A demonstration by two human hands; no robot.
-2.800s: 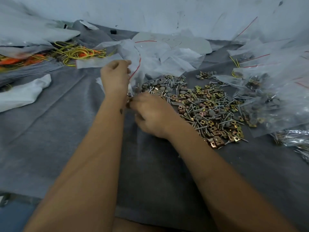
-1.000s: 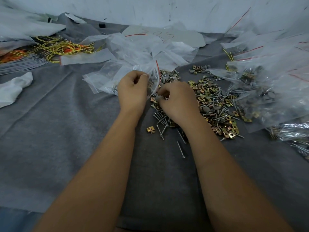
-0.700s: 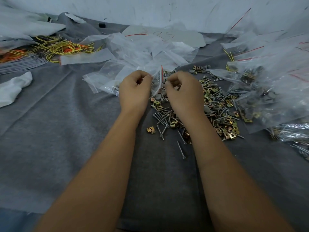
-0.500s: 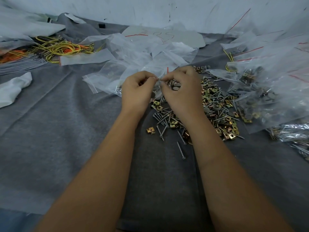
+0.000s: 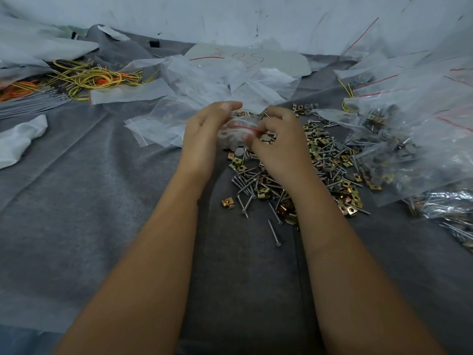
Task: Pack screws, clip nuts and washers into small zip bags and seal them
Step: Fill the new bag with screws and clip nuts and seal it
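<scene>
- We hold a small zip bag (image 5: 236,134) up between our two hands, just above the near-left edge of the hardware pile; its red seal line runs across the side facing us
- Our left hand (image 5: 204,138) curls round the bag's left side, thumb over the top edge and fingers behind the plastic
- Our right hand (image 5: 279,142) pinches the bag's right end at the red line, fingertips bent onto the strip
- Grey washers show through the bag's plastic; what else is inside we cannot tell
- The loose pile (image 5: 302,170) of screws, brass-coloured clip nuts and grey washers lies on the grey cloth (image 5: 89,201) under and to the right of our right hand
- One clip nut (image 5: 227,203) and a single screw (image 5: 274,232) lie apart at the pile's near edge
- Empty clear bags (image 5: 204,98) are heaped just behind our hands
- Filled bags (image 5: 409,139) with red seal lines are stacked to the right, touching the pile's far side
- Yellow and orange wires (image 5: 89,79) sit far left, well apart from the bag, and a crumpled white cloth (image 5: 18,142) lies at the left edge
</scene>
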